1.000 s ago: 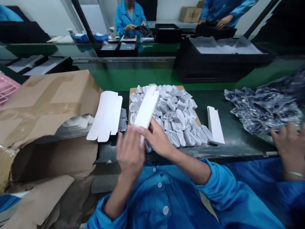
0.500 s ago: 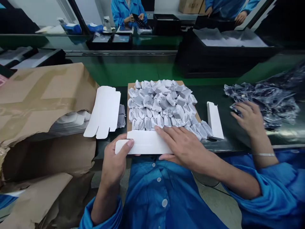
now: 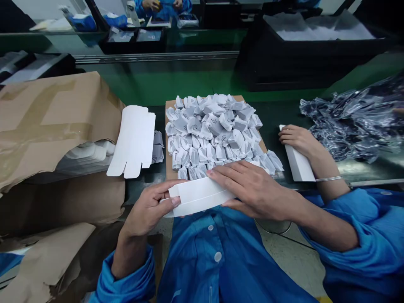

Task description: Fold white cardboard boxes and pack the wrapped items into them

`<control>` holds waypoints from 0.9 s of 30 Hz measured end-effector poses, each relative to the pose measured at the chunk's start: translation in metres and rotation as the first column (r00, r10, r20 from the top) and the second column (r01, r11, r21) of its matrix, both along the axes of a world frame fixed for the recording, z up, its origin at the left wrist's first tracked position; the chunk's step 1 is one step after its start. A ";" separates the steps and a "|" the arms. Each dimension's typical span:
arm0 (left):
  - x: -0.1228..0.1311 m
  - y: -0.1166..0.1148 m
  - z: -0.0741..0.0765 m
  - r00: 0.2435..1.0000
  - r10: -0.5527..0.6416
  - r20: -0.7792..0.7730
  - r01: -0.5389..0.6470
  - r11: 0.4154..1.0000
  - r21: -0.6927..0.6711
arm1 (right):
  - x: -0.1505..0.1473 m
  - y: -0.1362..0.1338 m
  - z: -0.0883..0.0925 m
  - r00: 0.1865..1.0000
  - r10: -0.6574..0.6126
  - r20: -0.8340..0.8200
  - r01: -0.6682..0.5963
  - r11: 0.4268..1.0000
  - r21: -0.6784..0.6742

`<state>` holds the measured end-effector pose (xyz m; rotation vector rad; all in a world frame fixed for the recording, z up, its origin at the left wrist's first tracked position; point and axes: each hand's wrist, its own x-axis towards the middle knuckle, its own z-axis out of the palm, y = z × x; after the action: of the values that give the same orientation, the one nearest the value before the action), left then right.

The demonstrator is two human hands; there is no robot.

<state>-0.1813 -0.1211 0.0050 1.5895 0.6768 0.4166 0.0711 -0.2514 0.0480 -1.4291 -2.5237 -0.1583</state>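
Between my two hands is a long white folding carton (image 3: 198, 194), held just in front of my body. My left hand (image 3: 153, 206) grips its left end, thumb on the near face by the end flap. My right hand (image 3: 249, 191) is wrapped over its right part, fingers on top and thumb beneath. Just beyond the carton, many small white paper-wrapped pieces (image 3: 211, 130) lie heaped in rows on a brown cardboard sheet (image 3: 170, 162). Left of them rest flat white carton blanks (image 3: 132, 139).
A torn brown cardboard box (image 3: 50, 109) with more white blanks stands at left. On the right, a co-worker's hand (image 3: 298, 141) holds a white box (image 3: 299, 164) beside a pile of clear plastic bags (image 3: 347, 122). A large black bin (image 3: 303, 63) stands behind.
The carton in my hands has tilted and its long faces have folded further into shape. The co-worker's hand has moved from the plastic bags onto the standing white box.
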 end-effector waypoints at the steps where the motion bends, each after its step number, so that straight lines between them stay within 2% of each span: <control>1: 0.002 -0.001 0.000 1.000 0.021 0.006 -0.021 1.000 0.012 | 0.002 0.000 -0.001 1.000 0.006 -0.013 -0.007 1.000 -0.020; 6: 0.009 -0.004 0.000 0.997 0.067 -0.047 -0.063 0.993 0.097 | 0.002 -0.004 -0.003 0.999 -0.033 0.031 0.033 0.999 -0.022; 11: 0.014 -0.002 0.003 0.980 0.186 -0.077 -0.159 0.950 0.267 | -0.015 -0.011 -0.003 0.971 -0.137 0.195 0.118 0.988 0.104; 13: 0.013 -0.001 0.005 0.971 0.231 -0.058 -0.203 0.928 0.313 | -0.019 -0.013 -0.004 0.966 -0.146 0.214 0.115 0.982 0.149; 15: 0.011 -0.001 0.007 0.962 0.272 -0.021 -0.253 0.919 0.304 | -0.019 -0.013 -0.005 0.967 -0.169 0.190 0.134 0.973 0.186; 17: 0.010 -0.009 0.009 0.919 0.365 0.151 -0.393 0.884 0.253 | -0.017 -0.011 -0.007 0.950 -0.288 0.118 0.248 0.931 0.269; 19: 0.015 -0.026 0.008 0.773 0.473 0.423 -0.585 0.789 0.187 | -0.019 -0.007 -0.012 0.889 -0.458 0.000 0.425 0.826 0.370; 20: 0.021 -0.037 0.005 0.703 0.478 0.527 -0.636 0.754 0.164 | -0.023 -0.004 -0.016 0.851 -0.521 -0.062 0.497 0.763 0.414; 21: 0.028 -0.048 0.001 0.672 0.453 0.586 -0.647 0.745 0.166 | -0.029 -0.002 -0.021 0.828 -0.549 -0.111 0.536 0.718 0.444; 22: 0.036 -0.059 -0.003 0.683 0.420 0.598 -0.627 0.757 0.184 | -0.037 -0.001 -0.027 0.831 -0.540 -0.136 0.536 0.709 0.457; 24: 0.053 -0.073 -0.013 0.730 0.423 0.536 -0.595 0.779 0.196 | -0.055 0.000 -0.040 0.886 -0.440 -0.145 0.456 0.777 0.434; 27: 0.064 -0.070 -0.024 0.703 0.586 0.403 -0.681 0.718 0.143 | -0.070 -0.005 -0.046 0.945 -0.234 -0.228 0.288 0.925 0.246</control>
<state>-0.1176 -0.1913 -0.0192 1.4494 0.9337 1.3340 0.0012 -0.2565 0.0020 -1.5737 -2.0523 -0.3829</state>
